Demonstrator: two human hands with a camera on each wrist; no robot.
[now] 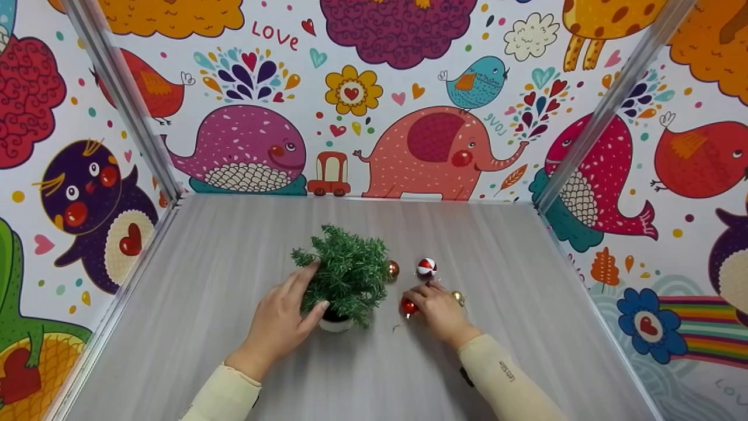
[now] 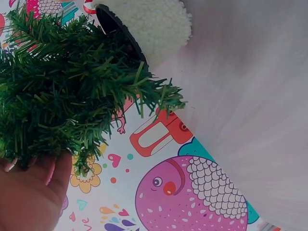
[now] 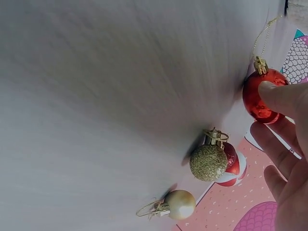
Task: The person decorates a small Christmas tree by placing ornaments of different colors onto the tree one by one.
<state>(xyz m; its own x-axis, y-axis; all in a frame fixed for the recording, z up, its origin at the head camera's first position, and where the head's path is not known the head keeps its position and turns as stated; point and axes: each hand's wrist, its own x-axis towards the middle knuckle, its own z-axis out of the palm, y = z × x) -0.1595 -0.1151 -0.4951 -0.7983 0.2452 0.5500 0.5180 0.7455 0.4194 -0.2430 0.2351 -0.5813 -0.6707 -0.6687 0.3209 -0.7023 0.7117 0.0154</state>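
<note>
Right hand (image 1: 441,313) pinches red ball (image 1: 409,306) between thumb and fingers. Ball sits 4 o'clock of the tree (image 1: 350,269); can't tell if it touches the table (image 1: 362,380). Head view: its cap points to 6, long axis through cap about 12–6, string (image 1: 397,326) trailing to 7. Left hand (image 1: 280,316) on tree's 8 o'clock side, thumb and fingers spread against branches. Tree upright, white pot (image 1: 337,325) at 6. From red ball: copper ball (image 1: 393,270) at 11, striped ball (image 1: 426,267) at 1.
</note>
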